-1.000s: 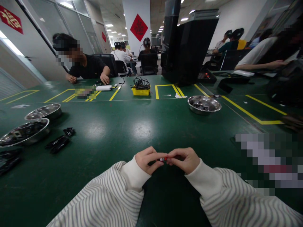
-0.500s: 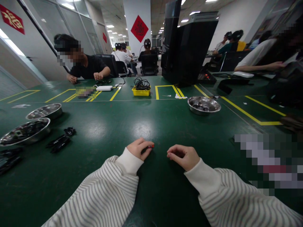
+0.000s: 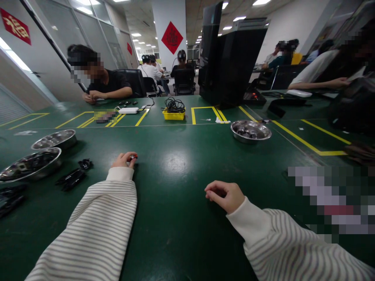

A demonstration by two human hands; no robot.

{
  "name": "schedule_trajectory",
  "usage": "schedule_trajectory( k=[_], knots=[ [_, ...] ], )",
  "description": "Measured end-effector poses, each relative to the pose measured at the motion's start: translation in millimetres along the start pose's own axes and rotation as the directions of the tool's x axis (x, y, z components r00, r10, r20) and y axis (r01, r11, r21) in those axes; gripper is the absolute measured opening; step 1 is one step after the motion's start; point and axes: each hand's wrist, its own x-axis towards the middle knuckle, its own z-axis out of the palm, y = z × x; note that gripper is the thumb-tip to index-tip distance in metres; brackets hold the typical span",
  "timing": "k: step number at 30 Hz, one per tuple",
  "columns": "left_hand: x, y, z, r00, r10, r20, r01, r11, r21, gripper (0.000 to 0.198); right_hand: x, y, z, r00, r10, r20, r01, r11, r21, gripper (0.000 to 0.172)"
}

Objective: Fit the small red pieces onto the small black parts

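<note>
Here, the left hand (image 3: 122, 160) pinches a red part (image 3: 134, 157), well right of the black pieces (image 3: 70, 179); the right hand (image 3: 226, 196) has thumb and fingertips together, whether on anything I cannot tell.

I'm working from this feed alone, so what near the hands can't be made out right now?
All in the head view:
- Small red part in the left hand: partly covered by fingers, too small to identify.
- Right hand: its curled fingers hide whether anything is inside.
- Black pieces at far left: cut off by the picture's edge.
- Item at right: masked by pixelation.
</note>
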Motion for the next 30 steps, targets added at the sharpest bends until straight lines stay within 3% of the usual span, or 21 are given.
schedule_trajectory(
  k=[3,7,23,30],
  knots=[
    [5,-17,-1.4,0.998,-0.057,0.030,0.055,0.995,0.082,0.024,1,0,-1,1.000,0.000,0.023,0.000,1.000,-0.010,0.016],
    [10,-29,-0.5,0.996,-0.052,0.079,0.041,0.990,0.134,0.027,1,0,-1,0.999,-0.014,0.033,0.014,1.000,-0.014,0.016],
    [12,-22,-10.4,0.986,-0.033,0.165,-0.039,0.909,0.414,0.028,1,-1,-1,0.999,-0.016,0.046,0.017,1.000,-0.016,0.018],
    [11,-14,-14.4,0.973,-0.197,0.115,0.136,0.906,0.400,0.029,1,3,0,1.000,-0.023,0.015,0.023,1.000,-0.016,0.016]
  ],
)
